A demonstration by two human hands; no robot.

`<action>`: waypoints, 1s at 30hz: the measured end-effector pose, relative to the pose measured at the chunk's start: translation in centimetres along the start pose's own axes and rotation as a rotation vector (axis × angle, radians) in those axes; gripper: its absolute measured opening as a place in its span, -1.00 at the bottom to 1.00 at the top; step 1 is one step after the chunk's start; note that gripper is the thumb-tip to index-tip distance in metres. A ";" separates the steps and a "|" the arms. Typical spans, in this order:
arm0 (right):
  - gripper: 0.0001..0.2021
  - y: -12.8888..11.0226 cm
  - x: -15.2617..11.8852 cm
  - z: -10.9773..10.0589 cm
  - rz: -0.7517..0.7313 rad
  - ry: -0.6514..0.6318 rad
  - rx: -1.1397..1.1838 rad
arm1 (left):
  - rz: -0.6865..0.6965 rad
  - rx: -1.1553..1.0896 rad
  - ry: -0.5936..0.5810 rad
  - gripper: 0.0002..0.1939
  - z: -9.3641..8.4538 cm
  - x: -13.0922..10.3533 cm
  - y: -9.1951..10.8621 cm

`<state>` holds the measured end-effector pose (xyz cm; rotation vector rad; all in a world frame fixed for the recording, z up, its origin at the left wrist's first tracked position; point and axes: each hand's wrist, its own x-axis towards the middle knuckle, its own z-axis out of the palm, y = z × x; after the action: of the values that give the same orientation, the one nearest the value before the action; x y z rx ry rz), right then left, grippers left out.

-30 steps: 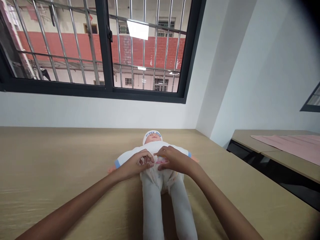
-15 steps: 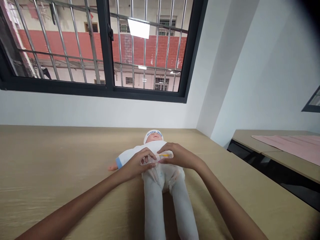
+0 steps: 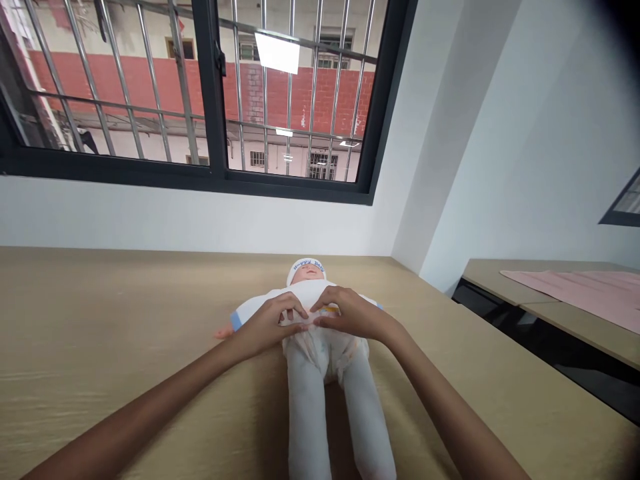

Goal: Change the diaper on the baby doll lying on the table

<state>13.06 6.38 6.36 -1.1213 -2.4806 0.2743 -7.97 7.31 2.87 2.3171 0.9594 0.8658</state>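
Observation:
A baby doll (image 3: 309,288) lies on its back on the wooden table, head toward the wall, in a white cap with blue lettering, a white top and pale leggings. Around its hips is a white diaper (image 3: 327,353). My left hand (image 3: 280,319) is at the left of the diaper's waist, fingers curled and closed on its upper edge. From the right, my right hand (image 3: 345,312) pinches the same waist edge, fingertips almost touching those of my left hand. A yellow strip shows beneath my right fingers.
The table (image 3: 125,347) spreads out on both sides of the doll. At the right, past a dark gap, stands another table (image 3: 540,293) with a pink cloth (image 3: 585,290). A barred window (image 3: 300,190) is in the wall behind.
Both hands have shifted very slightly left at the waist, and my right fingers cover more of the yellow strip. The doll's blue sleeve edge at the right now shows.

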 end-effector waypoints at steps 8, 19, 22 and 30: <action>-0.83 -0.5 0.1 -0.3 0.029 -0.026 0.020 | 0.039 0.046 0.008 -0.78 0.1 -0.3 0.6; -0.82 -0.1 0.1 0.0 0.004 -0.034 0.013 | -0.024 -0.111 -0.225 -0.76 -1.3 -0.6 2.0; -0.81 -0.1 0.1 0.2 0.021 -0.024 0.008 | -0.056 -0.107 -0.079 -0.74 -1.6 -0.5 2.0; -0.79 0.1 -0.1 -0.1 0.039 -0.050 0.046 | 0.020 -0.077 -0.154 -0.78 -1.1 0.0 0.2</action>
<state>13.20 6.38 6.43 -1.1581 -2.4845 0.3729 -8.67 7.36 3.71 2.2929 0.8247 0.7077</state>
